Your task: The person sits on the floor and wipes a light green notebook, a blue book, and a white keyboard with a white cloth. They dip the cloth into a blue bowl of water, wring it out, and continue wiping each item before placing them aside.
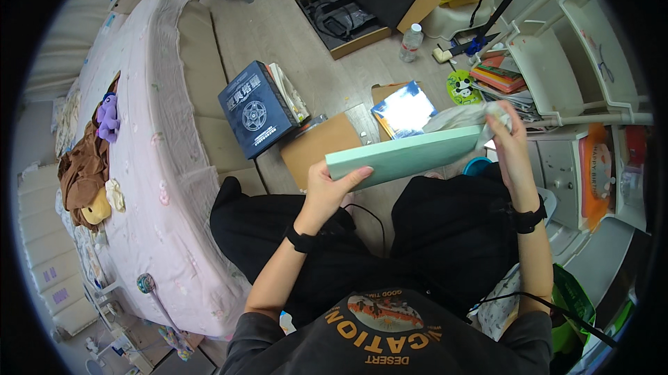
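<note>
My left hand [334,184] grips one end of a mint-green flat box or book [407,158], its thumb on the near face. The green thing is held tilted above my lap, its long narrow edge uppermost. At its other end my right hand [506,130] holds a crumpled white cloth or wipe [459,116] against the corner. Part of the cloth hangs behind the green edge. Beyond it on the floor lie a shiny blue-and-white book or packet [404,109] and a brown cardboard sheet [319,145].
A dark blue box [257,109] bearing writing lies beside the bed [172,166]. Farther off are an open carton [360,15] with black foam and cables, and a plastic water bottle [411,43]. A white shelf rack [548,62] and a cabinet [561,176] stand at the right.
</note>
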`<state>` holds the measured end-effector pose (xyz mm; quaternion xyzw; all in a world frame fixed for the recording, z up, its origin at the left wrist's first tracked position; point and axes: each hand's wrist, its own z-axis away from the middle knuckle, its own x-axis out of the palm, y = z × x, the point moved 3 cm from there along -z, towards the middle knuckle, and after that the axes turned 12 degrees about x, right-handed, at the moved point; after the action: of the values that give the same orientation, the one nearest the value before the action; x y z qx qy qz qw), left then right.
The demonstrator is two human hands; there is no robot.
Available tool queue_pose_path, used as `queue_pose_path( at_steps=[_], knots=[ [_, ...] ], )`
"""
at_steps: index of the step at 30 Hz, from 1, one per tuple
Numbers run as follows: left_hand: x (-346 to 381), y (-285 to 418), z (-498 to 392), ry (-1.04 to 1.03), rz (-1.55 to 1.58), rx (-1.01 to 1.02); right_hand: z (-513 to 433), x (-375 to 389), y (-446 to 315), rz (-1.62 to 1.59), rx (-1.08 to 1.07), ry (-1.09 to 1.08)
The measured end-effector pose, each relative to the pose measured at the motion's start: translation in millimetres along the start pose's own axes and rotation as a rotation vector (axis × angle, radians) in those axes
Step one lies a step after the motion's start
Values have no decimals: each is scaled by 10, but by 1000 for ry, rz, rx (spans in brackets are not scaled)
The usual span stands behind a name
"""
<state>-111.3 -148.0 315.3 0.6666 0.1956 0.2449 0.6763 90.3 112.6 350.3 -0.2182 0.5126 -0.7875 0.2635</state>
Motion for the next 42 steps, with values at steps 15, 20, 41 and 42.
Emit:
queue_pose_path(
  at_steps=[15,20,41,42],
  knots=[
    [319,57,-6,22,-456,314,569,1341,43,607,-695,-183],
    [394,204,-5,4,-487,416,440,1097,78,664,-756,-144],
    [286,364,-44,39,-443,405,254,366,228,201,-353,216],
    [324,352,-59,42,-441,425,363,574,161,272,-323,97]
  ],
)
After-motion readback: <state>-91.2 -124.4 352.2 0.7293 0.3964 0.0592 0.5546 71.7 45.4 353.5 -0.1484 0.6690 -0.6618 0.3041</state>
